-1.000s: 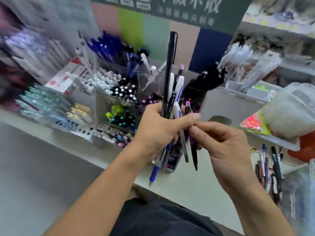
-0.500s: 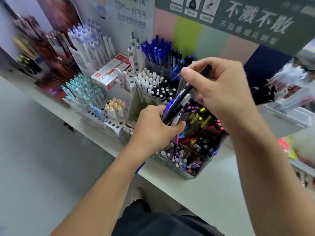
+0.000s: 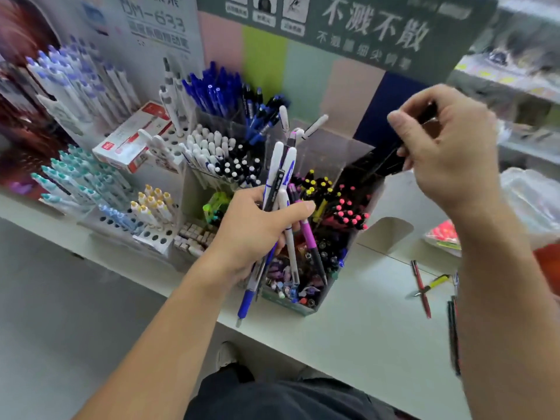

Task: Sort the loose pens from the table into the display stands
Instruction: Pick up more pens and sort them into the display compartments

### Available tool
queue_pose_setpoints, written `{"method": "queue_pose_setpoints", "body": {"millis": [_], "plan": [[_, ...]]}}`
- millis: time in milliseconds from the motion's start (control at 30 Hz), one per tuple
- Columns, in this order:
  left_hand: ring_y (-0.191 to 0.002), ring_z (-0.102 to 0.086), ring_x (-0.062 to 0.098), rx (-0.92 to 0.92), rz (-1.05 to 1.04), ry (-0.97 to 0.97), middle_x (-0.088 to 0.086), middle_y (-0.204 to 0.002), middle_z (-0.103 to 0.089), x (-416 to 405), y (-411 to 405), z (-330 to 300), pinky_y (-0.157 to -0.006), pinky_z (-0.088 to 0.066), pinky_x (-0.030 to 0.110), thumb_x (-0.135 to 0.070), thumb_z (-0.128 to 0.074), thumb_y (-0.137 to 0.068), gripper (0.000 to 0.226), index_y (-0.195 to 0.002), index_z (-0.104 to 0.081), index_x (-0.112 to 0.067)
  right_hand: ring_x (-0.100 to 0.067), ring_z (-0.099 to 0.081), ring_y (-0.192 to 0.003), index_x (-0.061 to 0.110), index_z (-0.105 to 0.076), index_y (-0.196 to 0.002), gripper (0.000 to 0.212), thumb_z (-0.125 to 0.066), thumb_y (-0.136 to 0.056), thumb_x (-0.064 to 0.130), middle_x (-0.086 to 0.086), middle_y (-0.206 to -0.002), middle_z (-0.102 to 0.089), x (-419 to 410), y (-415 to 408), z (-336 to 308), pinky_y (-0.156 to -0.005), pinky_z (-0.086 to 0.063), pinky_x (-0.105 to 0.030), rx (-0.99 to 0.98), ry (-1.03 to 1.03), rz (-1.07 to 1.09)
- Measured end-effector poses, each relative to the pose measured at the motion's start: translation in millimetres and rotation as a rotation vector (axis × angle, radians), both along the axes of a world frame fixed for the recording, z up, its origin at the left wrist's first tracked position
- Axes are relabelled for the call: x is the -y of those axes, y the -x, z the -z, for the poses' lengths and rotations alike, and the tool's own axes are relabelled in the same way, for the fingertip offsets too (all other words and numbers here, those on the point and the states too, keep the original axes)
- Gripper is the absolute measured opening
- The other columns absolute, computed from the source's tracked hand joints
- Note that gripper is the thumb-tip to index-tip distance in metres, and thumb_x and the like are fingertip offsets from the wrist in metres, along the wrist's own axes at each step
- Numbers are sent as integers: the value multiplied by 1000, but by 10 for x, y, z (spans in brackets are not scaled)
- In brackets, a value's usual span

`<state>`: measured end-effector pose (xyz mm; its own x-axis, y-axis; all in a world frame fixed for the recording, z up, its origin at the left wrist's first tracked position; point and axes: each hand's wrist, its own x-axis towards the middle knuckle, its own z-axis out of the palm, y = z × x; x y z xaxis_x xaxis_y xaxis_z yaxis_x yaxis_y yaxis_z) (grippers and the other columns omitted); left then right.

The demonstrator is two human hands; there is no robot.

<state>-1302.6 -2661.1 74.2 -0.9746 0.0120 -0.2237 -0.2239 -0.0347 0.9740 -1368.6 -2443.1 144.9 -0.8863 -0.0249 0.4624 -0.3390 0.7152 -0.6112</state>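
My left hand grips a bundle of pens, white, blue, black and purple, upright in front of the tiered display stand. My right hand pinches a single black pen, tilted, above the stand's back right compartment of black pens. The stand's other compartments hold yellow-topped pens and pink-topped pens. Several loose pens lie on the white table at the right, partly hidden by my right forearm.
More stands line the back left: blue pens, white pens with black tips, teal-capped pens, purple-capped pens. A red and white box lies among them. Plastic-wrapped goods sit at the right edge.
My right hand drew one black pen out of the bundle and carried it right, over the stand's black-pen compartment. The view swung left, then settled.
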Motion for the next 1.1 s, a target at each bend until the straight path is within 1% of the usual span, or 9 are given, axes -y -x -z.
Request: {"method": "queue_pose_setpoints", "body": {"millis": [100,367,500,567,667,733,833,933,1100], "plan": [[-39,-42,17,11,9,-43,11,-60,-60,-61,34,21,-38,-37,25,-19,-82,-82,32,-56,-63,-21,-16,-62,-61,20,-66,-88,12,-69,-93,31,11,-69,-61,19,-2,113,-65,-54,-45,-20,-65,-43],[-36,-41,14,-27,-19,9,16,-62,-56,-95,110,0,-38,-35,23,-19,-83,-82,30,-69,-59,-7,-17,-66,-56,20,-61,-91,17,-65,-98,34,5,-70,-63,-73,119,-112,-52,-50,-34,-280,180,32],[-36,-45,9,-70,-30,67,3,-49,-53,-149,119,-51,-40,-37,20,-17,-82,-83,29,-69,-59,-5,-13,-60,-75,15,-72,-97,19,-78,-85,29,1,-85,-69,-15,305,103,-72,-46,-19,-27,-99,54],[-43,-53,13,-102,-36,125,1,-48,-53,-159,134,-58,-43,-41,25,-20,-82,-83,30,-68,-59,-8,-13,-60,-78,14,-75,-99,22,-81,-82,27,-1,-88,-71,40,303,150,-76,-48,-21,43,-191,35],[-51,-51,23,-172,-46,254,5,-54,-54,-178,166,-62,-51,-48,39,-25,-83,-82,36,-63,-55,-13,-9,-57,-70,17,-77,-94,19,-75,-88,35,5,-82,-70,143,150,-31,-69,-44,-14,-50,-143,35],[-45,-45,9,-196,-71,308,-9,-48,-52,-209,182,-69,-47,-43,29,-23,-82,-82,35,-61,-55,-16,-6,-54,-59,18,-76,-82,27,-71,-90,43,9,-68,-66,238,3,-166,-59,-41,-15,-27,-87,-22],[-43,-49,4,-246,-128,413,-12,-48,-57,-254,203,-97,-47,-39,18,-24,-81,-82,34,-60,-55,-22,-1,-51,-46,21,-77,-69,32,-78,-81,51,10,-53,-64,449,-176,-207,-47,-38,-14,255,-117,-192],[-49,-59,9,-287,-141,446,-5,-56,-64,-261,227,-100,-48,-43,24,-25,-78,-80,22,-66,-63,-19,-4,-43,-42,20,-77,-65,29,-80,-82,43,9,-45,-55,543,-154,-105,-45,-31,-13,361,-155,-221],[-45,-48,6,-324,-131,434,-13,-49,-55,-252,284,-97,-47,-37,18,-25,-82,-79,32,-61,-56,-21,-4,-46,-49,20,-77,-70,19,-80,-86,29,3,-54,-63,474,-124,-115,-48,-37,-26,381,103,-274]]}}
